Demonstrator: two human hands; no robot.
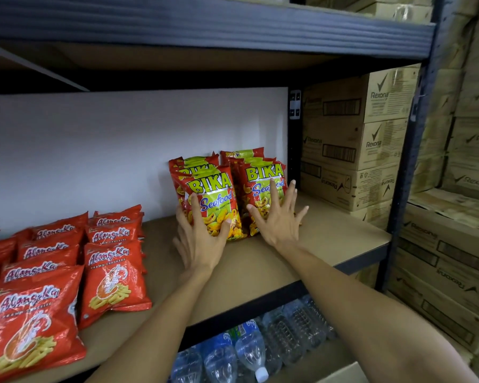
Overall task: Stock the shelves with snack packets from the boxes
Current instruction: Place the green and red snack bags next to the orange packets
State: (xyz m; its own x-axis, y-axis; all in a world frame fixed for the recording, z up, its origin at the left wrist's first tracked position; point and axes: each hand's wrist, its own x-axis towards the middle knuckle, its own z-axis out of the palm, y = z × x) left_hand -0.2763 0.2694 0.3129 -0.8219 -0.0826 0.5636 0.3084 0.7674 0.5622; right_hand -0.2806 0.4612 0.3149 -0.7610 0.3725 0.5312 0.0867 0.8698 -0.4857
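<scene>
Snack packets (216, 194): two upright rows of yellow-and-red seafood crackers stand side by side at the back right of the shelf (329, 239), near the white wall (122, 147).
Left hand (199, 241): I lay it flat on the front bag of the left row, with the fingers spread and straight and the thumb across the lower face. It presses and grips nothing.
Right hand (277, 222): my fingers are splayed and straight against the front bag of the right row (263, 175), also holding nothing.
Step in hand: I judge that I am squaring the two rows and seating them back.
Doing it well: I should push low and evenly with both palms so the bags slide together and do not tip. The pressure should be light, since the bags look puffy and crackers likely break.
Red prawn cracker packets (114, 272): they lean in rows to the left, well apart, so my left elbow should stay off them.
Further out: cartons (371, 150) are stacked past the post, and water bottles (260, 346) sit on the level below.
</scene>
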